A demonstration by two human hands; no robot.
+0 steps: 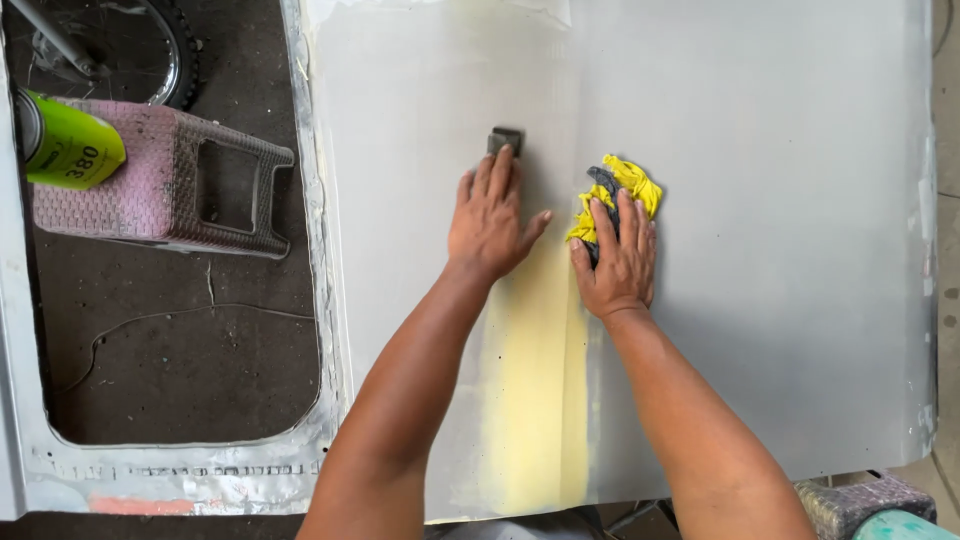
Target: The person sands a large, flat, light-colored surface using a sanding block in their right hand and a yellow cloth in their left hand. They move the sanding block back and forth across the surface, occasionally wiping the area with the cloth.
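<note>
Sanding block (505, 140) sits under our flat left hand (490, 220) on the grey panel (780, 250); our right hand (615, 260) presses a yellow rag (630, 185), fingers loosely spread.

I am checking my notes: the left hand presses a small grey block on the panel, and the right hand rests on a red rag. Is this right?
Not quite. The head view shows the rag under the right hand is yellow, with a dark grey part, not red. The left hand does press a small grey block on the panel.

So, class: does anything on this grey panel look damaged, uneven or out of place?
Yes. A pale yellow strip runs down the grey panel between the forearms, unlike the even grey around it. The window opening's edge looks rough and flaky.
</note>
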